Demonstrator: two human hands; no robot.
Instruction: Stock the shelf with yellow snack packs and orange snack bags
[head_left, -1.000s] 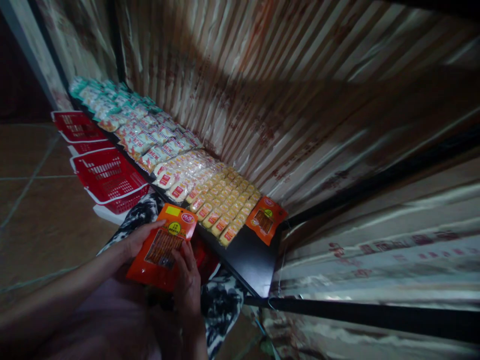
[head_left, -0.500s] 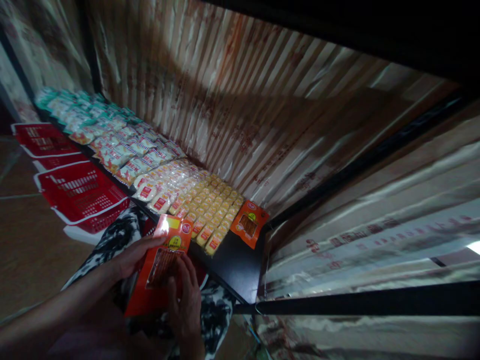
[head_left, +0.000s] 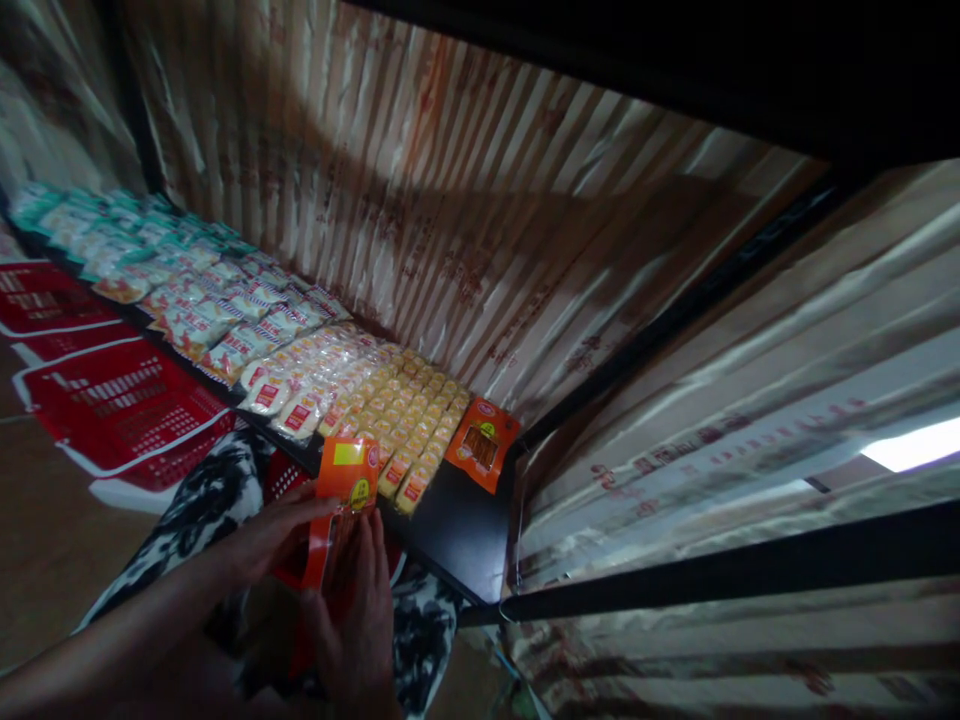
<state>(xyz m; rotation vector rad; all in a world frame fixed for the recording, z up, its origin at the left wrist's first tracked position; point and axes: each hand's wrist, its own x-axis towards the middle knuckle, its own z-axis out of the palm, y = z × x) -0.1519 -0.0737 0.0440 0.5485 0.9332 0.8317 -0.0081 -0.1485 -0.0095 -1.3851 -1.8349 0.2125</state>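
An orange snack packet (head_left: 348,468) with a yellow label and a see-through window is held over my lap. My left hand (head_left: 281,530) grips its left edge, thumb across the front. Along its right side my right hand (head_left: 356,610) is wrapped, fingers pressed on the window; the packet looks bent between the hands. A matching orange packet (head_left: 484,444) lies at the right end of the dark shelf (head_left: 457,525). Beside that lie rows of small yellow packaged snacks (head_left: 412,420), then white-wrapped ones (head_left: 300,410).
Blue-and-white packets (head_left: 240,350) and green-topped packets (head_left: 112,220) fill the shelf's left part. Red baskets (head_left: 127,410) stand at the left, below the shelf. Striped plastic sheeting (head_left: 420,200) hangs behind, and a dark frame bar (head_left: 675,575) crosses at the right.
The packet has gone from flat and facing me to bent and narrower between my hands. My right hand has closed further along its side. The whole view has shifted slightly.
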